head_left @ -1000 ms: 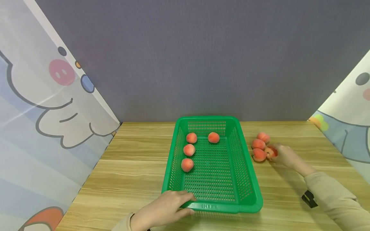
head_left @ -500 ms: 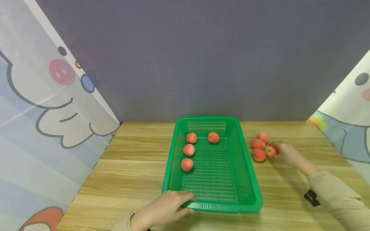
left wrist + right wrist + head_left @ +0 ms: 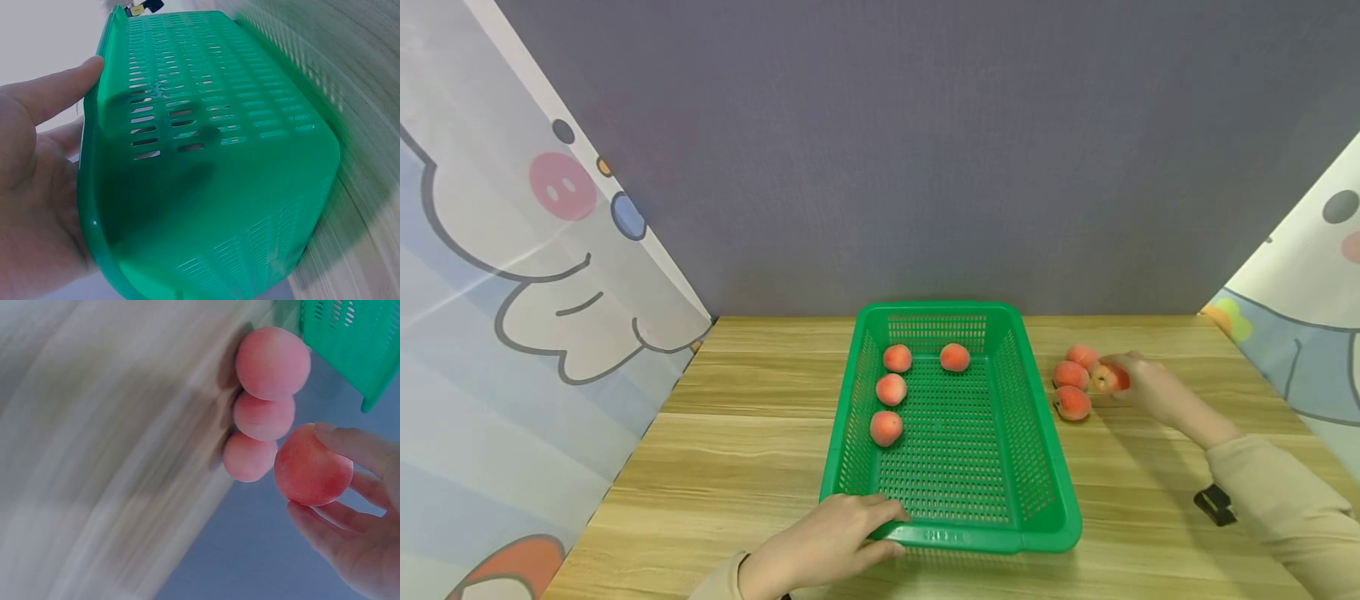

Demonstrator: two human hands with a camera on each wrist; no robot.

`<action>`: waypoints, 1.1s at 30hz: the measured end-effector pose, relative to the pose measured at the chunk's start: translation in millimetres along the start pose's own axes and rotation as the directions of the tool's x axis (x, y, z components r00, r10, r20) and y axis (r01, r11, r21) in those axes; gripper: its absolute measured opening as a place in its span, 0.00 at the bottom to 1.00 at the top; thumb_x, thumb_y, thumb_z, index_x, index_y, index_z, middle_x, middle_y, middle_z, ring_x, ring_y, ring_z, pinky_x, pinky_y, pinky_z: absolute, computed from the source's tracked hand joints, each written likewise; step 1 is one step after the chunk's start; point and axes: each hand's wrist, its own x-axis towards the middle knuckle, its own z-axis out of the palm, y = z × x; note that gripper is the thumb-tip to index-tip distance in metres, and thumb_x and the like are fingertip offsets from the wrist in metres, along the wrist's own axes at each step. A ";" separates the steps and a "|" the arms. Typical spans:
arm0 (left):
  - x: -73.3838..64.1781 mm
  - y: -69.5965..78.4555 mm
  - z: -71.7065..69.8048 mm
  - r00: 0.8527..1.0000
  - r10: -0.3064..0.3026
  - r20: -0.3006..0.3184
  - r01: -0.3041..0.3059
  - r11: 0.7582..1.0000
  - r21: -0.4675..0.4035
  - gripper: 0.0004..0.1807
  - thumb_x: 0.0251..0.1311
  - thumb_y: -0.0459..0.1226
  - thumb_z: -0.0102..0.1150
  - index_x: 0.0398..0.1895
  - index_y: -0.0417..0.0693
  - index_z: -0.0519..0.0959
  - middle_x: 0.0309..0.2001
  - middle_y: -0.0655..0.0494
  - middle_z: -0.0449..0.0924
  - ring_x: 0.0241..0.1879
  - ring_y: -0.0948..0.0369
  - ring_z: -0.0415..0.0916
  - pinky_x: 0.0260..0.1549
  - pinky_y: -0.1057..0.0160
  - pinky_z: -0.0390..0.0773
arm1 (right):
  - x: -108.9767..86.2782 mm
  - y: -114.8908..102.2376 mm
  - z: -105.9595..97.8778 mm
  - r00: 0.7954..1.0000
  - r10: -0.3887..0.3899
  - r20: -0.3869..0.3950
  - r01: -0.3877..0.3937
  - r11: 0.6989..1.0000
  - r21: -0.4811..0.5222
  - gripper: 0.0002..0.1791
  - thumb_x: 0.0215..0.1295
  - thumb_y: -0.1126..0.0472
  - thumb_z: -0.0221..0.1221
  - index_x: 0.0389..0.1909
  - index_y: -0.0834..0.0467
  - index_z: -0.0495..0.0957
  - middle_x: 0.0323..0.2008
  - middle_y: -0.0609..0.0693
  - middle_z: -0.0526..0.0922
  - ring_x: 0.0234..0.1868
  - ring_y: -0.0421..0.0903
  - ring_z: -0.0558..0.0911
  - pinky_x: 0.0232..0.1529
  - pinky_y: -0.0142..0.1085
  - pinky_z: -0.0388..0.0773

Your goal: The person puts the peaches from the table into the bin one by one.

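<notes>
My left hand (image 3: 831,537) grips the near rim of a green slotted basket (image 3: 970,537), thumb on the outer side and fingers over the edge. In the left wrist view the basket wall (image 3: 206,194) fills most of the frame. My right hand (image 3: 1150,390) pinches a peach (image 3: 312,465) between thumb and fingers, to the right of the basket. Beside it three more peaches sit in a row on the table: a far one (image 3: 1082,357), a middle one (image 3: 1070,375) and a near one (image 3: 1072,403).
Inside the basket, three peaches line the left side, one of them a middle peach (image 3: 891,389); another peach (image 3: 954,357) lies at the far end. A grey panel (image 3: 880,167) stands behind the wooden table (image 3: 737,417). Cartoon-printed sheets (image 3: 512,333) flank it.
My right hand has drawn the held peach slightly away and up from the near peach on the table. The left hand and the basket have stayed put.
</notes>
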 end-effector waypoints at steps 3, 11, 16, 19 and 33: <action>-0.1 -0.2 -0.1 1.000 0.000 0.000 0.000 1.000 0.001 0.11 0.60 0.45 0.50 0.41 0.50 0.74 0.36 0.63 0.77 0.32 0.74 0.72 0.28 0.81 0.67 | 3.3 -1.3 -3.0 1.000 -0.018 -0.015 0.018 1.000 0.009 0.19 0.41 0.70 0.65 0.38 0.72 0.74 0.33 0.64 0.76 0.35 0.60 0.75 0.33 0.49 0.72; -0.1 0.0 -0.5 1.000 0.003 0.002 -0.003 1.000 -0.002 0.11 0.59 0.44 0.51 0.41 0.50 0.74 0.36 0.63 0.78 0.33 0.74 0.73 0.29 0.81 0.68 | 8.1 -12.6 -13.4 0.997 -0.065 -0.051 0.065 0.998 0.000 0.20 0.40 0.76 0.62 0.39 0.74 0.72 0.35 0.68 0.75 0.37 0.64 0.73 0.36 0.54 0.70; -0.2 0.1 -0.7 1.000 0.000 0.006 0.000 1.000 -0.007 0.11 0.59 0.44 0.51 0.41 0.49 0.74 0.36 0.62 0.78 0.32 0.74 0.73 0.29 0.81 0.68 | 11.8 -20.3 -18.7 0.995 -0.075 -0.067 0.075 0.997 -0.011 0.23 0.41 0.75 0.62 0.43 0.76 0.70 0.40 0.74 0.73 0.42 0.69 0.71 0.40 0.58 0.67; -0.1 0.3 -0.6 1.000 -0.002 0.006 0.002 1.000 -0.007 0.11 0.59 0.44 0.52 0.41 0.50 0.74 0.36 0.62 0.78 0.32 0.74 0.72 0.28 0.81 0.68 | 14.8 -25.3 -19.9 0.988 -0.115 -0.100 0.111 0.993 -0.038 0.23 0.40 0.74 0.64 0.42 0.75 0.71 0.38 0.72 0.74 0.40 0.68 0.72 0.38 0.57 0.68; 0.0 0.7 0.0 1.000 -0.012 0.009 0.012 1.000 -0.006 0.11 0.58 0.43 0.53 0.41 0.50 0.74 0.36 0.63 0.77 0.31 0.75 0.72 0.27 0.81 0.67 | 26.6 -52.6 -27.8 0.985 -0.138 -0.099 0.130 0.988 -0.084 0.22 0.44 0.71 0.63 0.42 0.75 0.71 0.38 0.70 0.74 0.40 0.66 0.74 0.38 0.54 0.70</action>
